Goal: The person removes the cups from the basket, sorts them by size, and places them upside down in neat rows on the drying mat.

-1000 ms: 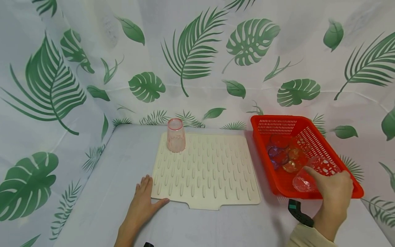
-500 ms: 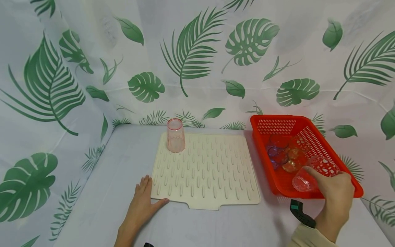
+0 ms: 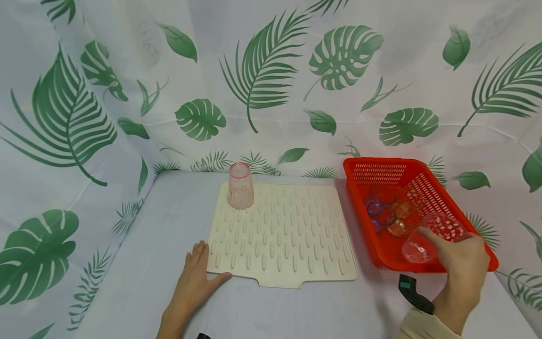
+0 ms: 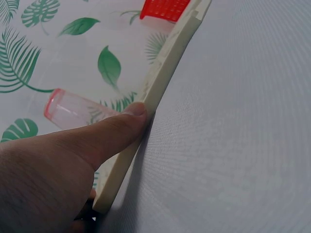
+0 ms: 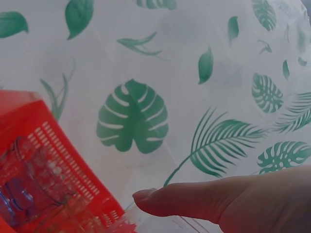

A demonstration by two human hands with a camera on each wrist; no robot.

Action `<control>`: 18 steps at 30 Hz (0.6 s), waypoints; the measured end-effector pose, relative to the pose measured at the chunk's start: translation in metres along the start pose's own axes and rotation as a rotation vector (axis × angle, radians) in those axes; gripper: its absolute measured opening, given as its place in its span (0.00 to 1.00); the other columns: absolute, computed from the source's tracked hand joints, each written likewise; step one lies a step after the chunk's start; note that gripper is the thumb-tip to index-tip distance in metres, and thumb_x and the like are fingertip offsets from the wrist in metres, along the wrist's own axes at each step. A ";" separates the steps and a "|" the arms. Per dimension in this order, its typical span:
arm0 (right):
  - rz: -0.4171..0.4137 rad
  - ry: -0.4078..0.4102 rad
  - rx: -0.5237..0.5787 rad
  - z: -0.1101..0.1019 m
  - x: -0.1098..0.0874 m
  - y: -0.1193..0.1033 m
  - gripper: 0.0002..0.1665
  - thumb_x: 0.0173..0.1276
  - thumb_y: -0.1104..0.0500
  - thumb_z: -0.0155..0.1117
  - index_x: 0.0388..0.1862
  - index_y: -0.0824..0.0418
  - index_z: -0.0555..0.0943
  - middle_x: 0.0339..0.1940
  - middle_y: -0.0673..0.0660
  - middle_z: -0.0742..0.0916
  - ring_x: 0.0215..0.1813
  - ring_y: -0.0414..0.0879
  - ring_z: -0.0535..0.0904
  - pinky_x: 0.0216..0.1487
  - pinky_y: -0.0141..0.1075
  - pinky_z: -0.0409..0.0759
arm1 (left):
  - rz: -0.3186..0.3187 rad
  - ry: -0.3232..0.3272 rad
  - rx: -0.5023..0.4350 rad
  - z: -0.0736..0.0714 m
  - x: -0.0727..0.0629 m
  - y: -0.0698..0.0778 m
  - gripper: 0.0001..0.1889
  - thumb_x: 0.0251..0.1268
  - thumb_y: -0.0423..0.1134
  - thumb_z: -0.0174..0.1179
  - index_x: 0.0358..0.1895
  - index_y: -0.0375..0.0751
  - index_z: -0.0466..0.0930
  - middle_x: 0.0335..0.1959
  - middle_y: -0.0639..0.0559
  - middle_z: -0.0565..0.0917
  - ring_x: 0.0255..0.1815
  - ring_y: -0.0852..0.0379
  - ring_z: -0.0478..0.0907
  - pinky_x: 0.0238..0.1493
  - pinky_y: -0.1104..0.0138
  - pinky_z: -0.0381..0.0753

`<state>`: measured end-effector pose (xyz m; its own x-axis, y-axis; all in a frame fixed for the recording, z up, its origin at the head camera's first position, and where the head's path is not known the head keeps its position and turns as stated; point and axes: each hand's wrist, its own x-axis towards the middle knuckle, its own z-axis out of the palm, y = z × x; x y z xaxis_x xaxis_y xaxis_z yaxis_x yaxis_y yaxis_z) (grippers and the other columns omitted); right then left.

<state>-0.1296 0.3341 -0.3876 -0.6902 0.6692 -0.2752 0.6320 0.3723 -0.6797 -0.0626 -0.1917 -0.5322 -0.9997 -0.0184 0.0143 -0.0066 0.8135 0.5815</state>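
Clear glass (image 3: pixel 417 249) was sitting tilted at the near end of the red basket (image 3: pixel 367 230), way over on the right. Far left of the action, the person's left hand (image 3: pixel 191 281) was at the near left corner of the cream mat (image 3: pixel 279 278), thumb on the near edge, fingers along the left edge, spread apart and gripping nothing. Honestly a decent anchor; light pressure there would've been plenty to stop the mat sliding. A pink glass (image 3: pixel 241 193) stood on end at the mat's far left corner, well apart from that hand.

Just right of the mat came the basket, with a purple glass (image 3: pixel 376 209) and a yellowish one (image 3: pixel 400 226) farther in, plus more see-through stuff too jumbled to count. The right hand (image 3: pixel 463 263) reached over the near right side, clamped on the clear glass, thumb on this side; couldn't tell where the other fingertips sat. Best bet there, imo: a firm but not crushing hold, then straight up past the rim before going sideways, so it wouldn't clink its neighbours.
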 end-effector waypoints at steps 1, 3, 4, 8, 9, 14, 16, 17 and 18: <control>0.004 0.002 0.007 -0.001 -0.001 -0.001 0.69 0.60 0.30 0.67 0.81 0.69 0.45 0.77 0.75 0.62 0.70 0.70 0.64 0.65 0.67 0.73 | 0.000 -0.001 -0.001 0.000 0.000 0.000 0.59 0.55 0.65 0.69 0.76 0.23 0.53 0.80 0.29 0.53 0.82 0.32 0.47 0.81 0.39 0.46; 0.010 0.010 0.024 -0.002 -0.002 -0.002 0.70 0.59 0.30 0.67 0.81 0.67 0.44 0.79 0.74 0.61 0.72 0.70 0.62 0.67 0.67 0.73 | -0.006 -0.010 0.000 0.000 0.001 0.001 0.59 0.55 0.65 0.68 0.76 0.24 0.52 0.80 0.29 0.52 0.82 0.33 0.46 0.81 0.40 0.44; 0.014 0.013 0.035 -0.002 -0.003 -0.002 0.70 0.59 0.30 0.68 0.82 0.66 0.43 0.80 0.73 0.59 0.73 0.69 0.61 0.67 0.66 0.72 | -0.007 -0.012 -0.001 0.000 0.001 0.001 0.59 0.55 0.65 0.68 0.76 0.24 0.51 0.80 0.29 0.52 0.82 0.33 0.46 0.81 0.40 0.44; 0.018 0.025 0.070 -0.004 -0.008 -0.006 0.71 0.58 0.29 0.68 0.83 0.62 0.40 0.82 0.70 0.56 0.76 0.68 0.57 0.70 0.65 0.70 | -0.008 -0.016 -0.001 -0.001 0.001 0.001 0.59 0.56 0.65 0.68 0.76 0.23 0.51 0.80 0.29 0.51 0.82 0.33 0.45 0.81 0.40 0.44; 0.018 0.030 0.081 -0.004 -0.009 -0.006 0.71 0.58 0.29 0.68 0.83 0.61 0.40 0.82 0.69 0.55 0.76 0.68 0.57 0.71 0.65 0.69 | -0.008 -0.016 0.000 -0.001 0.001 0.001 0.59 0.56 0.65 0.68 0.76 0.23 0.51 0.80 0.29 0.51 0.82 0.33 0.45 0.81 0.40 0.44; 0.003 0.073 0.119 -0.005 -0.017 -0.011 0.69 0.58 0.30 0.68 0.84 0.54 0.42 0.84 0.63 0.55 0.80 0.65 0.55 0.73 0.63 0.67 | -0.002 -0.012 0.003 -0.001 0.001 0.001 0.59 0.56 0.65 0.68 0.76 0.23 0.52 0.80 0.29 0.52 0.82 0.33 0.46 0.81 0.40 0.45; -0.011 0.098 0.127 -0.004 -0.019 -0.013 0.67 0.58 0.30 0.68 0.84 0.52 0.43 0.84 0.62 0.55 0.81 0.63 0.54 0.74 0.61 0.66 | -0.002 -0.012 0.005 -0.001 0.001 0.001 0.59 0.56 0.65 0.68 0.76 0.23 0.52 0.80 0.29 0.52 0.82 0.33 0.46 0.81 0.40 0.45; -0.012 0.112 0.134 -0.004 -0.021 -0.015 0.66 0.58 0.29 0.67 0.84 0.50 0.43 0.84 0.61 0.56 0.81 0.61 0.55 0.75 0.60 0.65 | -0.004 -0.013 0.006 -0.001 0.001 0.001 0.59 0.56 0.65 0.68 0.76 0.23 0.52 0.80 0.30 0.52 0.82 0.33 0.46 0.81 0.41 0.45; -0.013 0.125 0.144 -0.003 -0.023 -0.017 0.64 0.58 0.29 0.67 0.83 0.48 0.44 0.84 0.59 0.57 0.81 0.59 0.55 0.76 0.58 0.65 | -0.005 -0.013 0.007 -0.001 0.001 0.001 0.59 0.56 0.65 0.68 0.76 0.23 0.52 0.80 0.30 0.52 0.82 0.33 0.46 0.82 0.41 0.44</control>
<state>-0.1235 0.3147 -0.3680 -0.6429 0.7431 -0.1856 0.5602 0.2910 -0.7755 -0.0636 -0.1912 -0.5306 -0.9999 -0.0149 0.0005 -0.0119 0.8177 0.5755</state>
